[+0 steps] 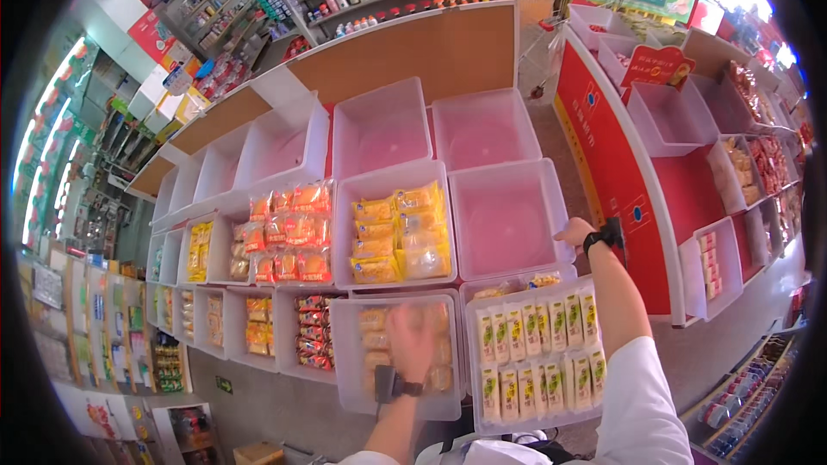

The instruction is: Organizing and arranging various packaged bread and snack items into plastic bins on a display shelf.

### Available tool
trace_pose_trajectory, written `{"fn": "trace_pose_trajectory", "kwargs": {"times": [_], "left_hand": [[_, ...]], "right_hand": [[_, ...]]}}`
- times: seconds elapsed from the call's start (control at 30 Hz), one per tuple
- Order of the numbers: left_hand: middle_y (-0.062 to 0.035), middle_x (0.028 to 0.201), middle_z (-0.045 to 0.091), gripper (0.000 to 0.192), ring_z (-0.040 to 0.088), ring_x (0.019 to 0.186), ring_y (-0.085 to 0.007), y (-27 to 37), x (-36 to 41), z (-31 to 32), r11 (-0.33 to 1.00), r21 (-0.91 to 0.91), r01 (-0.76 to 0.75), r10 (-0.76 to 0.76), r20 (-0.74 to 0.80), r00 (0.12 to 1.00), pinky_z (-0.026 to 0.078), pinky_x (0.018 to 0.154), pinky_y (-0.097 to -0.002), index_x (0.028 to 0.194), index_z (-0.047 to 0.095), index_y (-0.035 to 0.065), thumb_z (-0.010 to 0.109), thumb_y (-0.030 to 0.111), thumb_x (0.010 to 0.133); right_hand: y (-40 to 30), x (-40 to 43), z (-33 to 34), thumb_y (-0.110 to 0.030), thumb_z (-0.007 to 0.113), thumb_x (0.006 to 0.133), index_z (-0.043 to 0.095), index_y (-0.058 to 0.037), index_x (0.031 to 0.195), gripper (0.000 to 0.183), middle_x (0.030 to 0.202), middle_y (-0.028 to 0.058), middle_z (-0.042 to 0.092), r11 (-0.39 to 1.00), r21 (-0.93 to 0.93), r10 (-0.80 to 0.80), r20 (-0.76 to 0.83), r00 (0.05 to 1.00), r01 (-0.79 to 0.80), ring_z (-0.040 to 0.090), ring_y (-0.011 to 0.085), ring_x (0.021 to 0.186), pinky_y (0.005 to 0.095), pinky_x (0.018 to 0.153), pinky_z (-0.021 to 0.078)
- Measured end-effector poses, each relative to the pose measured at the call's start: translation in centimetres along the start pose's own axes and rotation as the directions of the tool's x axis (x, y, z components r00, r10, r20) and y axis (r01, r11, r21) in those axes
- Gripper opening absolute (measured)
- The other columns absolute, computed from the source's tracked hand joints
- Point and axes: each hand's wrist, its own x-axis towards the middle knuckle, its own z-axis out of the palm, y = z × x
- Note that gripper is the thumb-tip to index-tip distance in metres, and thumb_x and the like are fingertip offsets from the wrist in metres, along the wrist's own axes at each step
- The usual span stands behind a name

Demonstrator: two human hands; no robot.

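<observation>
My right hand [574, 235], with a black band at the wrist, has its fingers closed over the right rim of a translucent plastic bin [507, 223]. Nothing lies in that bin; its bottom looks pink. My left hand [412, 332] is motion-blurred above a front bin [352, 400] of packaged buns [375, 339]. Whether its fingers touch the buns is hidden. A black device sits on the left wrist. Between my forearms, a bin [541, 423] holds two rows of white-wrapped snack sticks [539, 326]. Yellow-wrapped cakes [400, 232] fill the bin left of the bare one.
Red-and-clear packaged cakes [294, 229] rise above their bin on the left. Dark red snack packs [314, 329] lie nearer. Brown boards [407, 45] back the display. A red-sided display stand [620, 187] is on the right, with a shopping cart [546, 19] behind.
</observation>
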Motion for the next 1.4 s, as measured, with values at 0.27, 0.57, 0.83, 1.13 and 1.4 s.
{"fn": "trace_pose_trajectory", "kwargs": {"times": [0.27,0.57,0.83,1.13,1.4], "left_hand": [[-0.0086,0.110,0.060,0.026,0.057,0.103,-0.0200,-4.6,-3.6,-4.6,0.981,-0.141,0.135,-0.128,0.059,0.990,0.045,0.090,-0.0316,0.109,0.058,0.0016,0.061,0.002,0.084],[-0.0050,0.100,0.064,0.021,0.060,0.094,-0.0140,-7.5,-5.2,-6.8,0.946,-0.260,0.196,-0.187,0.062,0.980,0.048,0.081,-0.0270,0.110,0.059,0.0037,0.058,0.006,0.090],[-0.0081,0.097,0.065,0.028,0.062,0.091,-0.0194,-13.1,-7.6,-14.1,0.973,-0.117,0.197,-0.201,-0.018,0.979,0.049,0.080,-0.0330,0.113,0.058,0.0049,0.063,0.012,0.086],[-0.0056,0.077,0.062,0.021,0.060,0.075,-0.0142,-26.9,-11.5,-23.0,0.834,-0.395,0.385,-0.400,0.047,0.915,0.047,0.067,-0.0287,0.093,0.062,0.0059,0.059,0.027,0.091],[-0.0159,0.099,0.070,0.053,0.065,0.097,-0.0308,-41.1,-23.4,-24.1,0.790,0.304,0.533,-0.582,0.646,0.494,0.047,0.086,-0.0399,0.109,0.069,0.0068,0.051,0.052,0.087]], "right_hand": [[-0.9,-2.7,-1.6,-0.013,0.066,0.074,0.055,0.0012,0.081,0.019,0.067,0.0083,0.056,0.891,0.371,-0.196,-0.208,0.958,0.262,0.057,0.0206,0.059,0.0353,0.051,0.0442],[-1.2,-9.3,-8.6,-0.003,0.060,0.069,0.049,-0.0030,0.076,0.012,0.069,-0.0010,0.045,0.688,0.487,-0.354,-0.421,0.835,0.537,0.045,0.0105,0.067,0.0286,0.060,0.0385],[-4.3,-22.7,-14.6,-0.001,0.051,0.072,0.055,0.0021,0.102,0.030,0.090,0.0013,0.053,0.561,0.313,-0.429,-0.682,0.592,0.767,0.048,0.0114,0.085,0.0245,0.078,0.0395],[-10.9,-41.1,-2.8,-0.008,0.052,0.083,0.041,0.0044,0.135,0.055,0.120,0.0072,0.050,0.510,0.324,0.001,-0.926,0.377,0.796,0.048,0.0176,0.107,0.0284,0.095,0.0376],[-18.0,-45.7,16.9,-0.003,0.053,0.078,0.051,-0.0002,0.123,0.046,0.101,-0.0010,0.052,0.285,0.665,0.036,-0.727,0.685,0.691,0.048,0.0114,0.090,0.0255,0.081,0.0408]]}}
